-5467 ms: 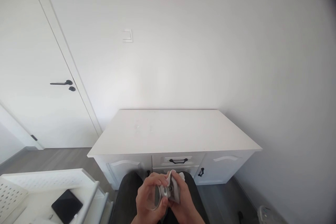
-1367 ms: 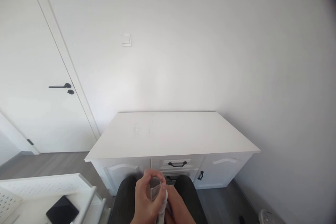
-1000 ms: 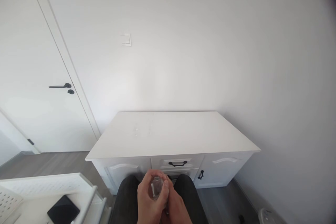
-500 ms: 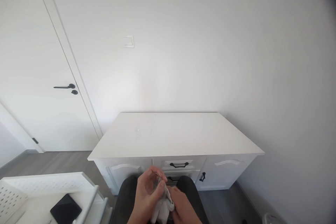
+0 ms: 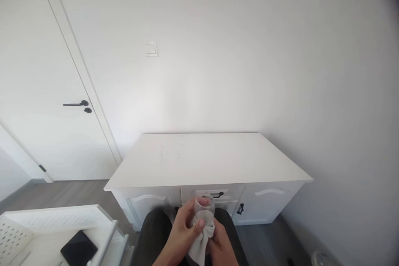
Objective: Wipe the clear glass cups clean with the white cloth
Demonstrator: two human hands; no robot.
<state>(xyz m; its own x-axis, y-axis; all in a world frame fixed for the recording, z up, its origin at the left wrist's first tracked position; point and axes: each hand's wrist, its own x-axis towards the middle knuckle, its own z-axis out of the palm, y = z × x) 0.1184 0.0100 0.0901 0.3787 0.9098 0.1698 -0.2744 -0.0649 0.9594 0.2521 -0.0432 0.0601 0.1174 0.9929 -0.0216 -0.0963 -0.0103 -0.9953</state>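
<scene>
A small clear glass [image 5: 204,204] stands upright in my left hand [image 5: 183,232], whose fingers wrap round its lower part. A white cloth [image 5: 201,239] is bunched under and against the glass. My right hand [image 5: 222,245] is closed on that cloth, just below and right of the glass. Both hands are over my lap in dark trousers [image 5: 149,237], at the bottom middle of the view.
A white cabinet [image 5: 205,162] with black drawer and door handles stands against the wall in front of me. A white perforated tray cart [image 5: 46,224] holding a black phone [image 5: 79,248] is at lower left. A white door [image 5: 40,91] is at left.
The glass has come up out of my cupped hands and now stands upright with its rim showing. The cloth has dropped below it.
</scene>
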